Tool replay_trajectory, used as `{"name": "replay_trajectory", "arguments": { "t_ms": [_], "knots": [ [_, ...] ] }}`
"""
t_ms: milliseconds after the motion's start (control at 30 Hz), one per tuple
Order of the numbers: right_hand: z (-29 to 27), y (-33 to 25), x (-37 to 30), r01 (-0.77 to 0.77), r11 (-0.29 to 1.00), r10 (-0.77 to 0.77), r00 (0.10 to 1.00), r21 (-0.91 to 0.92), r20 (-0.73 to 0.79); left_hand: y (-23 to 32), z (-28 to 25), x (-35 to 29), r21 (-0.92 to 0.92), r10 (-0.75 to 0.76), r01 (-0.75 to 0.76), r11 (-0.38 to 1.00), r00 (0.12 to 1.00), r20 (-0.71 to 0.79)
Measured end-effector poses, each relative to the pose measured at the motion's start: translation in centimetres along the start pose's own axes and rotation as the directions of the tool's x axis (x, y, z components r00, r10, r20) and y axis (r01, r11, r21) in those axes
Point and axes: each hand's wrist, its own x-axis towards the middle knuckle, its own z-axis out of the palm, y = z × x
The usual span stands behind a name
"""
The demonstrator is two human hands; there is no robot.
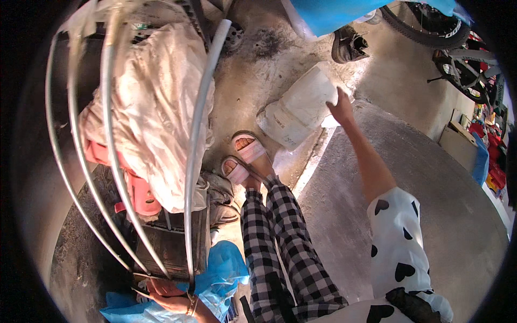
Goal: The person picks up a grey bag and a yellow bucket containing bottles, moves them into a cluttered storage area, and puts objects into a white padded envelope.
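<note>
My right hand [341, 109] is closed on the edge of a translucent white plastic container [298, 110], which lies tilted beyond my feet. At the lower left, my left hand [171, 297] is closed around the near end of a frame of long silver metal tubes [109, 97]. The tubes stretch away from it and look curved, and their far ends are partly smeared by motion. A grey cap covers the end of the rightmost tube. My fingertips are partly hidden among the frame's brown edges. Blue plastic sheeting [223, 272] lies beside this hand.
Pale crumpled cloth [161, 86] and a red clog [142, 196] are behind the tubes. Dark shoes [347, 46] stand at the back, near a bicycle wheel [425, 27]. A raised concrete slab [409, 177] spans the right. My pink sandals [249, 148] are on the floor.
</note>
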Motion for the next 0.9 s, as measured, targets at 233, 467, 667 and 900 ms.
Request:
{"name": "replay_trajectory", "arguments": {
  "t_ms": [233, 467, 667, 900],
  "knots": [
    [2.3, 2.1, 3.8, -0.184, 0.874, 0.116, 0.978, 0.449, 0.173, 0.3, 0.5, -0.3, -0.061, -0.07, 0.07, 0.996, 0.998, 0.009],
    [1.3, -4.5, -9.2, -0.354, 0.522, 0.229, 0.935, 0.776, 0.272, 0.4, 0.0, -0.2, -0.027, -0.011, 0.01, 1.0, 1.0, -0.025],
    [-3.7, -9.3, -16.6, 0.112, 0.877, -0.089, 0.993, 0.467, -0.072, 1.2, 1.4, -1.4, 0.076, -0.055, 0.051, 0.996, 0.997, 0.048],
    [-12.4, -14.2, -23.2, -0.009, 0.897, -0.008, 0.999, 0.442, 0.035, 0.6, -3.1, 0.2, 0.175, 0.129, -0.146, 0.974, 0.986, 0.103]
  ]
}}
